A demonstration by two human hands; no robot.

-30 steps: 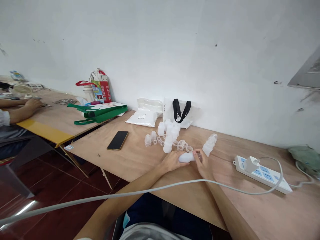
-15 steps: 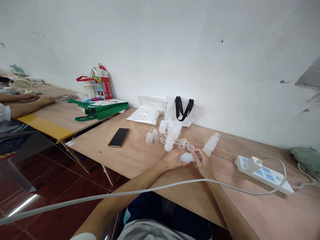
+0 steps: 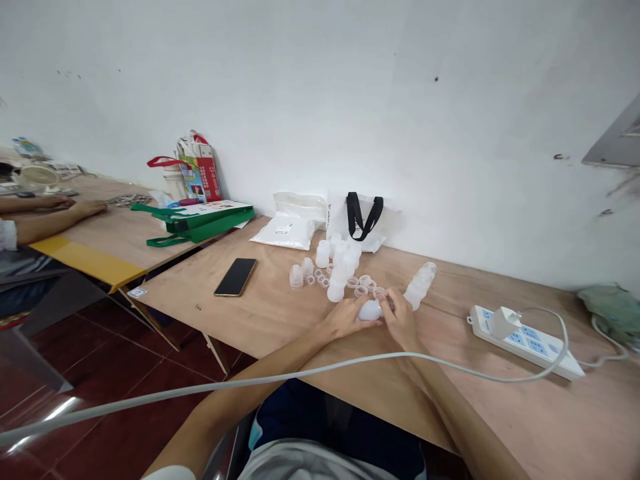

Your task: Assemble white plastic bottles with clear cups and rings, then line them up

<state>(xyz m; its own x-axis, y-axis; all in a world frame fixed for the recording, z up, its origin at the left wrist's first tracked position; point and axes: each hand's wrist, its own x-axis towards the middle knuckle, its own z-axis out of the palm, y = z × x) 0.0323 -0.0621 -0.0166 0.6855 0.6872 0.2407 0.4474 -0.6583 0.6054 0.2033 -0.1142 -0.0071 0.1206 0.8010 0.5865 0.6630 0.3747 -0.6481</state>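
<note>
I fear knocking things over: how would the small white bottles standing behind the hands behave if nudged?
The bottles look like thin translucent plastic, so probably light and easily shoved. Standing upright and narrow, they would likely tip; being round, a fallen one may roll across the smooth table.

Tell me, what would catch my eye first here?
The left hand and right hand grip a small white bottle together at the middle of the table. Just behind stands a cluster of similar bottles with loose clear rings; a black phone lies to their left, a white power strip at the right.
</note>
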